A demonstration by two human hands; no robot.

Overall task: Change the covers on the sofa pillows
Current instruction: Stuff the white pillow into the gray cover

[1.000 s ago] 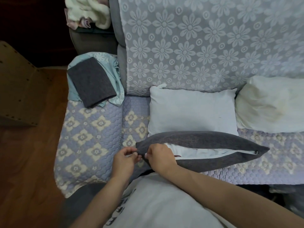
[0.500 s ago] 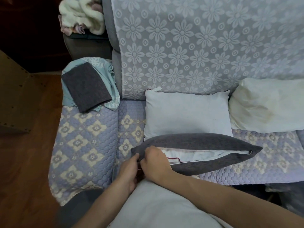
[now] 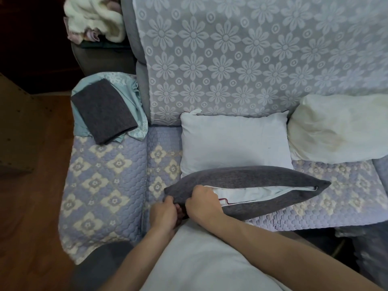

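Here, hands (image 3: 184, 208) at cover (image 3: 241, 177) edge

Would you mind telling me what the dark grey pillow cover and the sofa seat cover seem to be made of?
The dark grey pillow cover looks like a thick woven fabric, perhaps chenille: matte, with a flecked, slightly fuzzy surface. The sofa seat cover looks like quilted cloth, probably cotton or a blend: stitched lines leave small puffed bumps across its lilac and cream flower pattern.

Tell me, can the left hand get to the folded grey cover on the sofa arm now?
Probably yes: nothing lies between the left hand and the folded grey cover, but it must first release the grey pillow.
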